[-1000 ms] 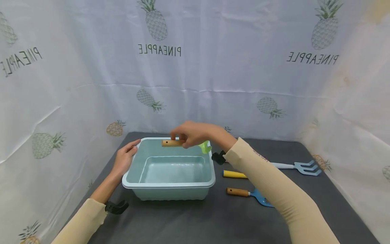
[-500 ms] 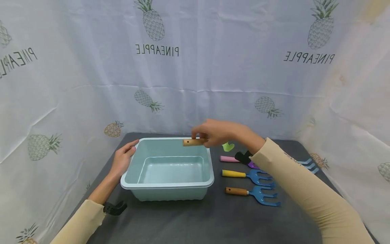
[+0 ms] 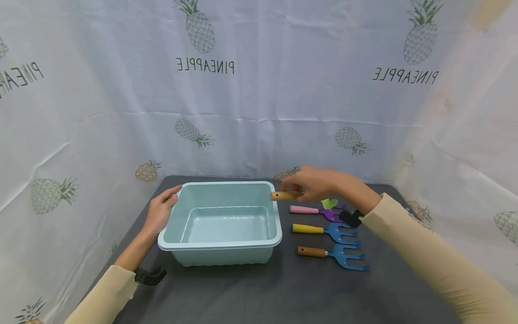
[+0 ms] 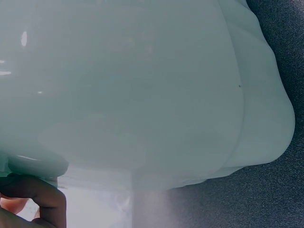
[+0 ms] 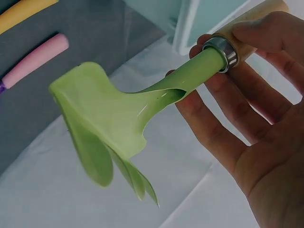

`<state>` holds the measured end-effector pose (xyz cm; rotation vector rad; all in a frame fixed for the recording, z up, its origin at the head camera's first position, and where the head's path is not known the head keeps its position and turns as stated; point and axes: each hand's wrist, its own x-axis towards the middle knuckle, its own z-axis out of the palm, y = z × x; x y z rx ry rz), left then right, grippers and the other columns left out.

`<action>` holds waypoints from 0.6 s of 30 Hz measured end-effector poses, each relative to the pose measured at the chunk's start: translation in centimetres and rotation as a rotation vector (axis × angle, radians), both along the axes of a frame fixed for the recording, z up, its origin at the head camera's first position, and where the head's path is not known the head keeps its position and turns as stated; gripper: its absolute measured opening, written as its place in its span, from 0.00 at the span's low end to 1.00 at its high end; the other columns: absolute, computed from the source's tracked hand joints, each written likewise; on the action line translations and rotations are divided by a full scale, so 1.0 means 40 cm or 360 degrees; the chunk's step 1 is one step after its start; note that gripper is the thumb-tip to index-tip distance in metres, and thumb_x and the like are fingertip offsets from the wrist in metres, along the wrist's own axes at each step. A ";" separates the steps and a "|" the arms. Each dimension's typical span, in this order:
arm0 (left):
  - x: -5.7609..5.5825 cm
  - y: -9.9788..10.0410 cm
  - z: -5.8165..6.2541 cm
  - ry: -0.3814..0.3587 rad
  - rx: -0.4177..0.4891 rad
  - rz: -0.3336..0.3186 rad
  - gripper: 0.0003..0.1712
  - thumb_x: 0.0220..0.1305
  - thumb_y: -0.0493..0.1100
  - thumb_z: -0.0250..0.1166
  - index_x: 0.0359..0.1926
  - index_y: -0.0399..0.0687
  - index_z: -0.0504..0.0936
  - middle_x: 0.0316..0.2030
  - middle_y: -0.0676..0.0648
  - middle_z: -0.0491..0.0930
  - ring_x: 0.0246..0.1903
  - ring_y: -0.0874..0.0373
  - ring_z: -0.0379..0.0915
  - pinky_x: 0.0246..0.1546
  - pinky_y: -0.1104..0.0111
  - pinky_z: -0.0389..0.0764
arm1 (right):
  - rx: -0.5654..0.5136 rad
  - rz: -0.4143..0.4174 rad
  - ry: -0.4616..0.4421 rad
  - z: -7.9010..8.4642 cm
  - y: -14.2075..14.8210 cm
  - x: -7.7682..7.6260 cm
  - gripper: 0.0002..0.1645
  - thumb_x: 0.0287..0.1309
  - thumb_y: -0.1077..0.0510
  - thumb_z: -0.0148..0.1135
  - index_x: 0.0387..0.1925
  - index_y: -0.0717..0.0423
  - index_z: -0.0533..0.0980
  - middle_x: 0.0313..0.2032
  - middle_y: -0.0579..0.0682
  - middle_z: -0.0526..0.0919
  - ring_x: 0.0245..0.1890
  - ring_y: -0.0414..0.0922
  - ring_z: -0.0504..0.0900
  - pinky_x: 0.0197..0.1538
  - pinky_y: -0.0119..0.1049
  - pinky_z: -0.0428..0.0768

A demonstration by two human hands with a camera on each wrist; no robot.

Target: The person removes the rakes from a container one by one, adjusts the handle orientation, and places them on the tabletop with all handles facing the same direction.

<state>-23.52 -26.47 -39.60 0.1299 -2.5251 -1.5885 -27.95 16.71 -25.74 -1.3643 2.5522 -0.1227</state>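
My left hand (image 3: 159,211) grips the left rim of a pale green plastic basin (image 3: 220,247); bent fingers (image 4: 45,197) show at the rim in the left wrist view. In my right hand (image 3: 313,183) is a small green garden rake (image 5: 102,111), its wooden handle (image 5: 256,26) pinched between thumb and fingers near the metal collar. The rake is held up just right of the basin, its green head over the back of the table. Beneath and nearer lie garden forks: a pink-handled purple one (image 3: 304,209), a yellow-handled blue one (image 3: 308,229) and a wooden-handled blue one (image 3: 311,251).
The dark grey table (image 3: 259,297) is enclosed by white cloth (image 3: 251,81) with a pineapple print at the back and sides. My right sleeve (image 3: 437,256) covers part of the table's right side. The basin's inside floor shows bare.
My right hand has carried the green rake rightward, from above the basin to beyond its right rim, and slightly lower. My left hand stays on the basin's rim.
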 end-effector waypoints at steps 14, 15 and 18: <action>0.005 0.003 0.004 -0.0003 -0.0009 -0.0055 0.29 0.85 0.48 0.43 0.79 0.47 0.62 0.78 0.36 0.61 0.76 0.38 0.59 0.71 0.47 0.66 | 0.0008 -0.0217 -0.0082 -0.080 0.199 -0.006 0.20 0.61 0.62 0.67 0.55 0.46 0.80 0.36 0.38 0.87 0.34 0.34 0.80 0.39 0.32 0.81; 0.005 0.003 0.004 -0.0003 -0.0006 -0.0058 0.29 0.85 0.48 0.43 0.79 0.47 0.62 0.78 0.36 0.61 0.76 0.38 0.59 0.71 0.46 0.66 | 0.0004 -0.0230 -0.0093 -0.086 0.213 -0.005 0.20 0.61 0.62 0.66 0.54 0.45 0.80 0.36 0.38 0.87 0.34 0.34 0.80 0.38 0.32 0.81; 0.003 0.002 0.003 -0.0009 -0.0009 -0.0056 0.29 0.85 0.48 0.43 0.79 0.47 0.62 0.78 0.36 0.61 0.75 0.38 0.60 0.71 0.47 0.66 | -0.0015 -0.0252 -0.0124 -0.100 0.250 -0.003 0.18 0.61 0.63 0.66 0.52 0.44 0.80 0.36 0.39 0.87 0.33 0.34 0.80 0.37 0.32 0.80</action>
